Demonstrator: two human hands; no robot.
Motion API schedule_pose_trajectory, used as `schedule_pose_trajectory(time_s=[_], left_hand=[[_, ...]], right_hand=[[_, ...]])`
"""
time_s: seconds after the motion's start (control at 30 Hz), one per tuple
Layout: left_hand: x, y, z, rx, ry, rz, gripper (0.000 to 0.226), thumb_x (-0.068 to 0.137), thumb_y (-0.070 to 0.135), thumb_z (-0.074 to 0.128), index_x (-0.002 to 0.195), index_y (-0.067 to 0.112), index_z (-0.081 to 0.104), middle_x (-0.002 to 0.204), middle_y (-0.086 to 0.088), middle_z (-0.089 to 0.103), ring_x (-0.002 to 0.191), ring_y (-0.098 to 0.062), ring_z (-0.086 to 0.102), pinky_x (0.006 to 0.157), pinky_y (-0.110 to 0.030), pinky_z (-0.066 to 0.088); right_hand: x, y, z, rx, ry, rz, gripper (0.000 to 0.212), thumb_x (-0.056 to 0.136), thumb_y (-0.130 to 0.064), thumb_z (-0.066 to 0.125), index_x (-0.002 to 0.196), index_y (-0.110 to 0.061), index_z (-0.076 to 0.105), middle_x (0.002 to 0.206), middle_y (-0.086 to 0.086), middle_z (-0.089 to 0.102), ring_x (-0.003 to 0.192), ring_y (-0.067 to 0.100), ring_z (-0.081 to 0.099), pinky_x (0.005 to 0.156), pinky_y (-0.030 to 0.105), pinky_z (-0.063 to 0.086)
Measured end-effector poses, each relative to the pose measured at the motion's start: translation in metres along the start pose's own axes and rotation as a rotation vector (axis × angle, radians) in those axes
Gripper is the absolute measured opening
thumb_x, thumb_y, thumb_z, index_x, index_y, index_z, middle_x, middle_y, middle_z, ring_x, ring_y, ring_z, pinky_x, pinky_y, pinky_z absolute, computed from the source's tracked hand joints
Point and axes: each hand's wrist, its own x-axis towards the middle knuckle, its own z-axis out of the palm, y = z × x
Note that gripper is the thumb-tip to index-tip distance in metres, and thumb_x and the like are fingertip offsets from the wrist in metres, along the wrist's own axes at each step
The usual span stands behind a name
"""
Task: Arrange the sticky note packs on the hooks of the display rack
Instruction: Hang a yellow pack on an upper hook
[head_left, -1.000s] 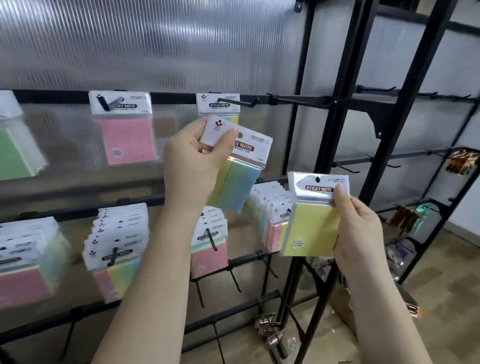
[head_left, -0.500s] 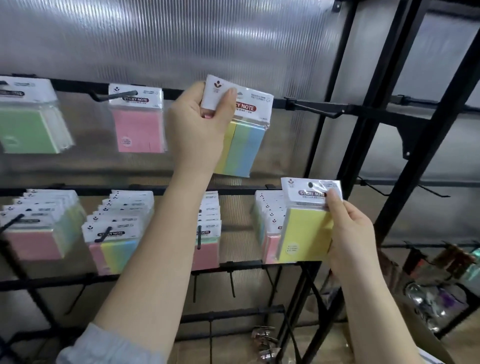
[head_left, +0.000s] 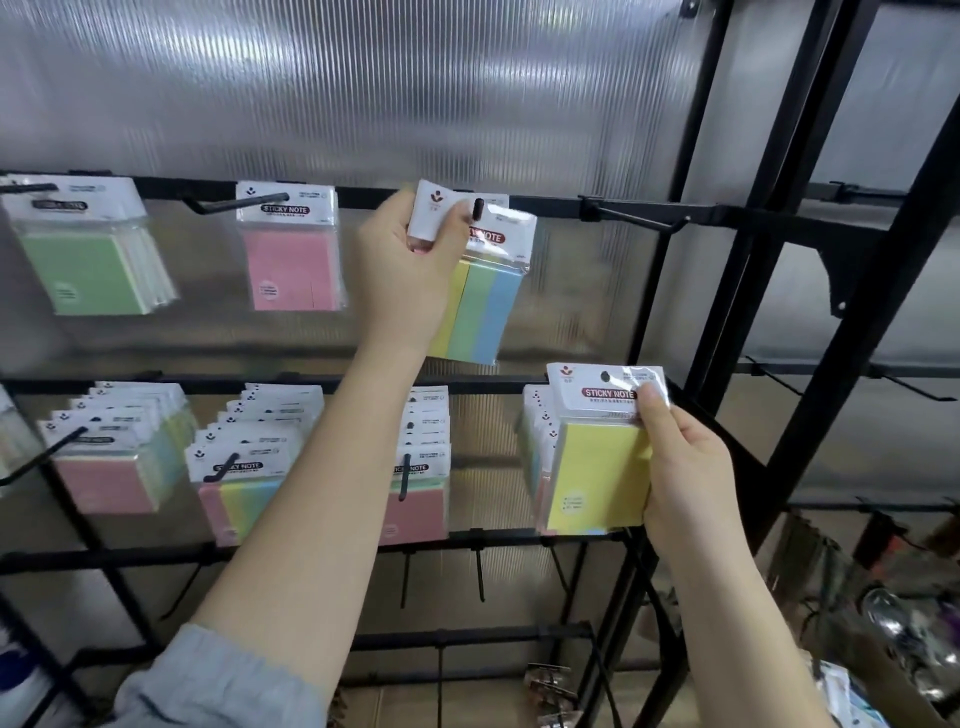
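Two packs in hand: raised left hand (head_left: 402, 265) pinches a yellow-green-blue striped sticky note pack (head_left: 483, 306); lower right hand (head_left: 685, 467) grips a plain yellow pack (head_left: 597, 478).

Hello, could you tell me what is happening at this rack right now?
A person is stocking sticky note packs. The left hand holds a striped pack on a top-row hook, whose tip shows through the pack's hole. The right hand holds a yellow pack lower down, not yet hung.
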Motion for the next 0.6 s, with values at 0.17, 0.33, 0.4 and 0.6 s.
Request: schedule_pose_trajectory(time_s=[0.17,0.33,0.4,0.6], left_hand=[[0.017,-0.026,0.017,-0.038,-0.009,-0.108,0.028,0.089,0.028,0.064,0.067,0.023,0.049,0.062,0.012,0.052,0.056,0.006,0.049,0.051,-0.015,0.038],[0.037,-0.043,0.031,0.143,-0.026,-0.181,0.035,0.089,0.032,0.063,0.064,0.023,0.040,0.060,0.013,0.043,0.050,0.002,0.040,0.047,-0.008,0.031],[0.042,-0.053,0.034,0.191,-0.036,-0.169,0.033,0.087,0.031,0.065,0.066,0.021,0.041,0.067,0.010,0.049,0.058,-0.002,0.041,0.047,-0.009,0.030],[0.049,-0.066,0.038,0.244,-0.024,-0.213,0.024,0.080,0.030,0.071,0.090,0.013,0.057,0.104,-0.003,0.059,0.073,-0.004,0.049,0.050,-0.010,0.036]], right_hand=[[0.003,-0.004,-0.003,0.008,0.011,0.003,0.038,0.094,-0.036,0.055,0.065,-0.025,0.075,0.072,-0.006,0.073,0.071,0.014,0.063,0.075,0.034,0.048],[0.009,-0.009,-0.002,0.016,0.020,0.000,0.032,0.095,-0.034,0.055,0.072,-0.020,0.073,0.073,-0.006,0.073,0.066,0.010,0.064,0.072,0.031,0.049],[0.012,-0.010,0.000,0.020,0.023,0.003,0.035,0.095,-0.034,0.055,0.068,-0.021,0.074,0.073,-0.005,0.073,0.071,0.014,0.063,0.077,0.035,0.049],[0.017,-0.016,0.004,0.017,0.011,-0.034,0.035,0.095,-0.038,0.054,0.072,-0.021,0.073,0.073,-0.006,0.073,0.071,0.013,0.062,0.076,0.037,0.047]])
